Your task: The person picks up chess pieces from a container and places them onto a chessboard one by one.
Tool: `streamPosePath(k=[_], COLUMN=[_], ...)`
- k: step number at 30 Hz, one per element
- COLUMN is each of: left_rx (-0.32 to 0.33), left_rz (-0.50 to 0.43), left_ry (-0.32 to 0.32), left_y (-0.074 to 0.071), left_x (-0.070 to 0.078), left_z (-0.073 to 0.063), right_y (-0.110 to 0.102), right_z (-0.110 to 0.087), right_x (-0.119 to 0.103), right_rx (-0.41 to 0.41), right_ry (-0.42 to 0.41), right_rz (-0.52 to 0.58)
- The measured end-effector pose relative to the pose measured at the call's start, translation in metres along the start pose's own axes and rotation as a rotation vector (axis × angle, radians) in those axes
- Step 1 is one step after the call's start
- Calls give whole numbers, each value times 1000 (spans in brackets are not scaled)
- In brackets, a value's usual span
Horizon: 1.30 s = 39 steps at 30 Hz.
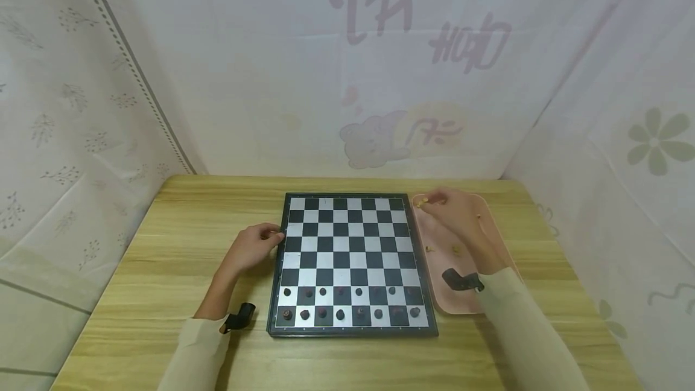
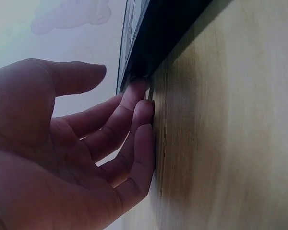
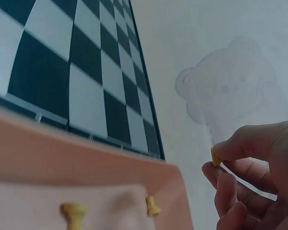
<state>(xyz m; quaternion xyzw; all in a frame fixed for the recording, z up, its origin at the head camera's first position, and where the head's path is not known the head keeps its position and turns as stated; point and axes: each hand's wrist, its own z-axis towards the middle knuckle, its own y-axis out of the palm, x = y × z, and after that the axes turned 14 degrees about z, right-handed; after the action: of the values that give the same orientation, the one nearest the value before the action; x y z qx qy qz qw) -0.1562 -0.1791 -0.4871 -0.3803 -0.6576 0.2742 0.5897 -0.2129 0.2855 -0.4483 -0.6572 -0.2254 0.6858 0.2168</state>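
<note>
A checkered chessboard [image 1: 347, 231] with a dark frame lies in the middle of the table. Dark chess pieces [image 1: 340, 314] stand in two rows along its near side. My left hand [image 1: 255, 246] is at the board's left edge, its loosely bent fingertips touching the frame's lower side and the table in the left wrist view. Over the far left corner of the pink tray [image 1: 453, 303], my right hand [image 1: 456, 215] pinches a small yellow chess piece [image 3: 215, 157] between thumb and fingertips. Its exact kind is hidden by the fingers.
Several yellow chess pieces lie scattered in the tray, among them one near the middle [image 1: 456, 250] and another by its wall [image 3: 152, 206]. The tray stands against the board's right side. Printed cloth [image 1: 260, 107] hangs behind the wooden table [image 1: 206, 216] and at both sides.
</note>
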Motion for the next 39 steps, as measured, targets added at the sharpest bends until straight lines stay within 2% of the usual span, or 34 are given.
streamPosePath(k=[2,4,7,14,23,39], left_rx=[4,7,13,9,-19,-29], left_rz=[-1,-4,-7,-18,-43,-48], left_ry=[4,6,6,1,-12,-9], left_y=[0,0,1,1,0,-1], left_x=[-1,-1,-2,-2,-3,-1], left_z=[-1,-2,-2,-2,-3,0], right_y=[6,11,18,34,53,79], right_z=[4,7,10,19,32,48], right_x=[-6,-13,-21,-35,-47,-64], right_rx=[-15,-6,2,-31,-68,-170], right_ry=[-19,-26,-43,-13,22,-5], right_rz=[82,107,101,81,122,229])
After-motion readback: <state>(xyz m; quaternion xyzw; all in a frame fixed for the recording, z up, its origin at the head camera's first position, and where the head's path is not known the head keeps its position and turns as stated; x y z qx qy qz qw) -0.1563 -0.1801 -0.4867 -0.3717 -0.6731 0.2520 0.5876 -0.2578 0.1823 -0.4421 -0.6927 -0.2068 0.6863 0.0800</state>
